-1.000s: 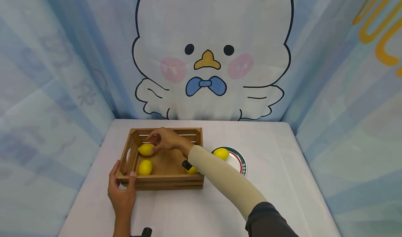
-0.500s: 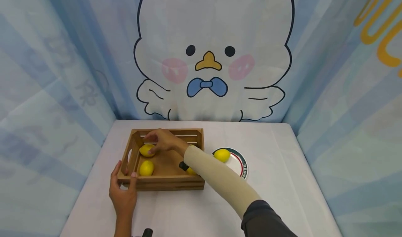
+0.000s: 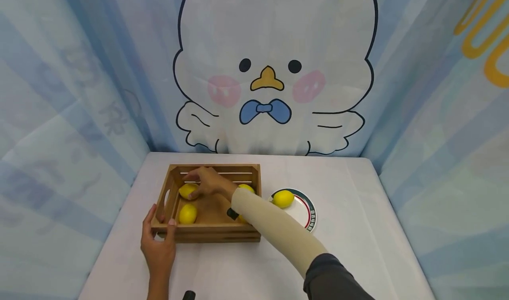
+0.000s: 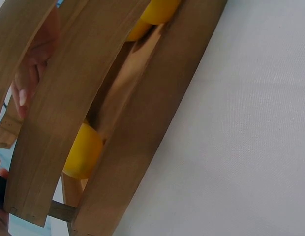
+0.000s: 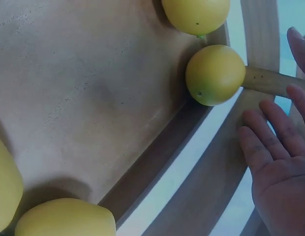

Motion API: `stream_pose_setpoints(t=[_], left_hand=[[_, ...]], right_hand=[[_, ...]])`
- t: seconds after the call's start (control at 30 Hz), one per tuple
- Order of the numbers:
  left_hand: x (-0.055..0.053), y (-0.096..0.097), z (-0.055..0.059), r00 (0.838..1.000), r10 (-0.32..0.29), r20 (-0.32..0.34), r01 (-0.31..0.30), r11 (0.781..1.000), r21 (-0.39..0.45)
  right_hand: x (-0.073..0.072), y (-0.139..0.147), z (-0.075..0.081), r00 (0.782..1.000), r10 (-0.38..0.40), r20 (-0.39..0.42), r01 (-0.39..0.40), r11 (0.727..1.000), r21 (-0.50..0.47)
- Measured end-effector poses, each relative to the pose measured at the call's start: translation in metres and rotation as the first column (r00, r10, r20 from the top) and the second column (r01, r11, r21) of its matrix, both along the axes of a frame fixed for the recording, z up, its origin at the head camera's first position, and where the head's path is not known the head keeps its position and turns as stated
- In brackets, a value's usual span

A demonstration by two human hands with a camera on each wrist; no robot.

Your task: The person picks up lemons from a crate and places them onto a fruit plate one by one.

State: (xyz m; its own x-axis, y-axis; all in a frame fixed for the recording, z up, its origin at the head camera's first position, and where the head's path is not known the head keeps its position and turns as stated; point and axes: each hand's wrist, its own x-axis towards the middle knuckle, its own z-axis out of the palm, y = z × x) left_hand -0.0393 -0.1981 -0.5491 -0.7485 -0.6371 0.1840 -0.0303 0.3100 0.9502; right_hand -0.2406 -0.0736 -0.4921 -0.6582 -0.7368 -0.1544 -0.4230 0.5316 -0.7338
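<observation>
A wooden slatted crate holds several yellow lemons. My left hand grips its front left corner, thumb on the front and fingers along the left end. Inside the crate, my right hand hovers over the back left lemon. Its thumb overlaps that lemon in the head view. In the right wrist view my right hand has loosely spread fingers and nothing in the palm. Just in front lies another lemon. A back right lemon shows beside my sleeve, which partly hides one more lemon.
Right of the crate is a round white plate with a green and red rim, bearing one lemon. Both stand on a white table. Printed curtains enclose its back and sides.
My right forearm has shifted slightly left, uncovering the back right lemon. The right hand stays over the back left lemon, and the left hand keeps its grip on the crate.
</observation>
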Motion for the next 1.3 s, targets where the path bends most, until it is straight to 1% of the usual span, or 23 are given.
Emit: stream_pose_setpoints(t=[0.17, 0.3, 0.6, 0.73, 1.0, 1.13, 1.3], left_hand=[[0.0005, 0.0028, -0.0003, 1.000, -0.005, 0.005, 0.005, 1.000, 0.005], [0.0013, 0.0046, -0.0004, 1.000, -0.007, 0.000, 0.007, 1.000, 0.018], [0.0005, 0.0046, -0.0008, 1.000, -0.009, -0.006, 0.009, 1.000, 0.002], [0.0004, 0.0026, -0.0020, 1.000, -0.004, -0.013, 0.004, 1.000, -0.012], [0.0012, -0.0006, -0.0021, 0.999, 0.001, -0.033, -0.001, 1.000, -0.018], [0.0019, -0.0002, -0.0013, 1.000, -0.003, -0.030, 0.002, 1.000, -0.011], [0.0017, 0.0006, -0.0017, 1.000, -0.007, -0.027, 0.007, 1.000, -0.008]], right_hand=[[0.0018, 0.0002, -0.0060, 1.000, -0.008, -0.022, 0.009, 0.999, 0.037], [0.0033, 0.0002, -0.0097, 1.000, -0.014, -0.009, 0.015, 0.999, 0.045], [0.0036, 0.0022, -0.0085, 1.000, 0.008, -0.019, -0.007, 0.998, 0.055], [0.0026, 0.0026, -0.0086, 1.000, 0.003, -0.009, -0.003, 0.999, 0.052], [0.0025, -0.0012, -0.0075, 1.000, -0.018, -0.020, 0.018, 0.999, 0.029], [0.0029, -0.0022, -0.0078, 1.000, 0.012, -0.011, -0.011, 1.000, 0.029], [0.0031, -0.0033, -0.0088, 0.994, 0.096, -0.055, -0.091, 0.993, 0.075]])
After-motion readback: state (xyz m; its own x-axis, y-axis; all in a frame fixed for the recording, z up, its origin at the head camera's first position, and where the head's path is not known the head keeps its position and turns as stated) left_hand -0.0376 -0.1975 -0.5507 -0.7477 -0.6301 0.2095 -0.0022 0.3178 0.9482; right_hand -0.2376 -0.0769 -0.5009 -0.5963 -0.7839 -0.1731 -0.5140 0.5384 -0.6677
